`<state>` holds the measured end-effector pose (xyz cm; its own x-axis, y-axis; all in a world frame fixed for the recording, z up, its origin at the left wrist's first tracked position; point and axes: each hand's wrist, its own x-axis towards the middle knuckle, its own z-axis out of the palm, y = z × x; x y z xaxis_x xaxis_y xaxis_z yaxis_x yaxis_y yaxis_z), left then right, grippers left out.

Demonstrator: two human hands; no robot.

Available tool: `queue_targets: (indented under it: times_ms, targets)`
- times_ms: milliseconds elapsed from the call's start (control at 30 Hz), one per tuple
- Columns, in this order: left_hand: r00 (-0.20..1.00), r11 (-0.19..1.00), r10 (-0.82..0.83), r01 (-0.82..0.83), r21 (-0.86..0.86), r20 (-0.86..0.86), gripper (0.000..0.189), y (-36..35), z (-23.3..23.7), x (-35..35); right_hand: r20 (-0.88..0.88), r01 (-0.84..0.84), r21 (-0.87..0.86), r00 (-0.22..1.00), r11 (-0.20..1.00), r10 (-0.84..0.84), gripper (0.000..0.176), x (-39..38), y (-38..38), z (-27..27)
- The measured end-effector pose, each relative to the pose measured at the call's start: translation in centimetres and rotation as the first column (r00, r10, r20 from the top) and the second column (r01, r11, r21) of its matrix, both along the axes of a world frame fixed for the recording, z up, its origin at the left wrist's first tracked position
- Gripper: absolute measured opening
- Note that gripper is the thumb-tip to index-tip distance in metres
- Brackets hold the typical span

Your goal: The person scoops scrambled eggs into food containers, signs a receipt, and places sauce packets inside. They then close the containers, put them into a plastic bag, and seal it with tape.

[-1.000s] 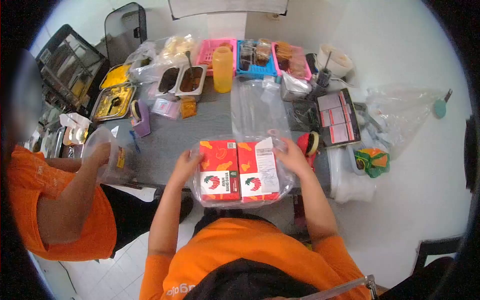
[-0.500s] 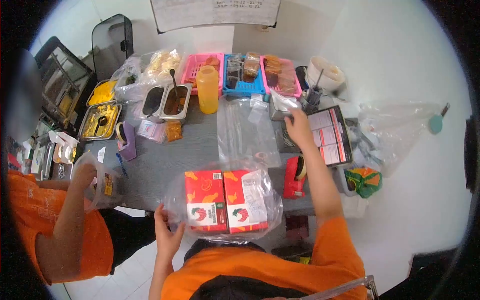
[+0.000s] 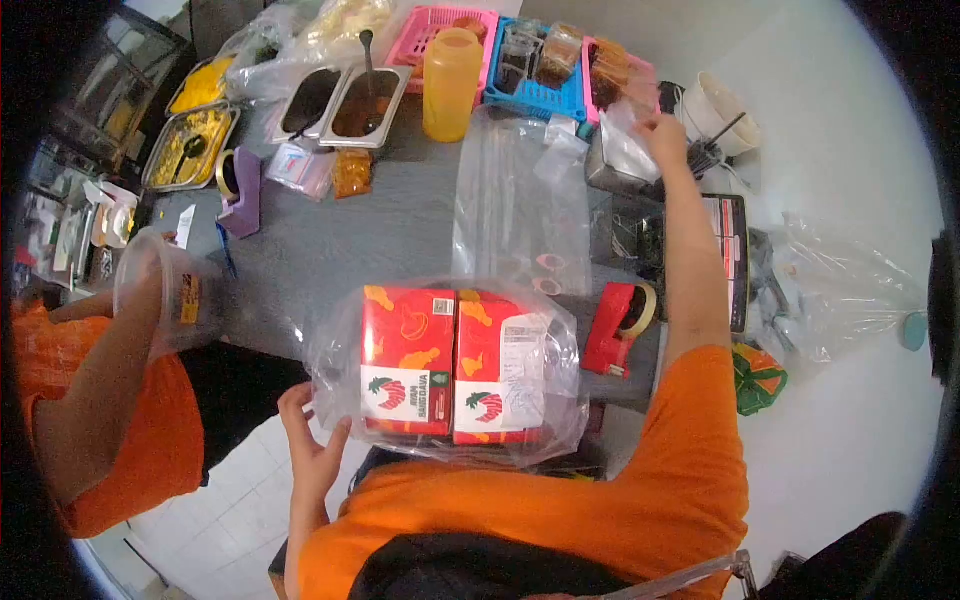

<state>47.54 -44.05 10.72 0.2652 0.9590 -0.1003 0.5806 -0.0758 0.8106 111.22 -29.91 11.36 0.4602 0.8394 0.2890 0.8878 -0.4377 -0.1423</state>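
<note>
Two red boxes [image 3: 407, 350] with white chicken-logo labels stand side by side in a clear plastic bag [image 3: 333, 345] at the table's front edge. A printed slip [image 3: 523, 365] lies on the right-hand box. Beside the bag's left side is my left hand [image 3: 315, 445], fingers spread and holding nothing. My right hand [image 3: 666, 145] reaches to the back right, its fingers closed on a clear plastic sheet or packet [image 3: 628, 130] at a metal container [image 3: 605, 172]. What lies under those fingers is partly hidden.
A red tape dispenser [image 3: 612, 345] stands right of the bag, below a tablet [image 3: 738, 260]. Baskets, sauce trays [image 3: 365, 105] and a yellow bottle [image 3: 451, 90] line the back. At left, a co-worker's arm [image 3: 110, 400] reaches into a clear tub [image 3: 140, 270].
The view has tilted down and shifted. My right hand has moved from the container's near edge onto the clear plastic in it. My left hand stays beside the bag.
</note>
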Motion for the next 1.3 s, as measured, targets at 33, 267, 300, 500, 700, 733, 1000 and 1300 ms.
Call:
queue_targets:
  times_ms: [33,267,300,500,700,733,1000,1300]
  targets:
    - [1.000,1.000,0.001,-0.001,-0.013,-0.001,0.062,-0.1,-0.1,0.1,-0.001,-0.001,-0.013,1.000,1.000,0.001,0.027,1.3,0.0,-0.2]
    - [0.963,0.922,0.156,-0.063,-0.382,0.218,0.067,-0.3,-1.4,0.7,-0.578,-0.143,0.351,0.744,0.925,0.335,0.039,0.9,0.8,0.7]
    - [0.966,0.921,0.137,-0.043,-0.387,0.219,0.066,-0.2,-1.4,0.7,-0.312,-0.129,-0.009,0.943,0.992,0.120,0.037,0.4,1.1,-0.9]
    - [0.966,0.917,0.128,-0.030,-0.397,0.223,0.063,-0.2,-0.7,0.9,0.119,0.201,-0.238,0.977,0.950,-0.177,0.028,-3.4,0.8,-1.9]
    - [0.970,0.921,0.137,-0.051,-0.387,0.200,0.062,-0.1,-0.4,1.3,0.006,0.123,-0.136,0.992,0.983,-0.123,0.022,-2.7,-0.4,1.4]
    - [0.970,0.920,0.137,-0.050,-0.389,0.201,0.062,-0.1,-0.5,1.3,-0.059,0.083,-0.134,0.994,0.988,-0.091,0.022,-2.9,-0.7,2.1]
    - [0.967,0.923,0.124,-0.030,-0.383,0.224,0.059,-0.3,-0.3,1.4,-0.696,-0.182,0.206,0.664,0.961,0.275,0.031,-0.9,-1.1,2.9]
    - [0.967,0.929,0.110,-0.017,-0.369,0.231,0.056,-0.3,-0.1,1.4,0.143,0.242,-0.250,0.967,0.937,-0.212,0.031,-3.9,0.1,-1.5]
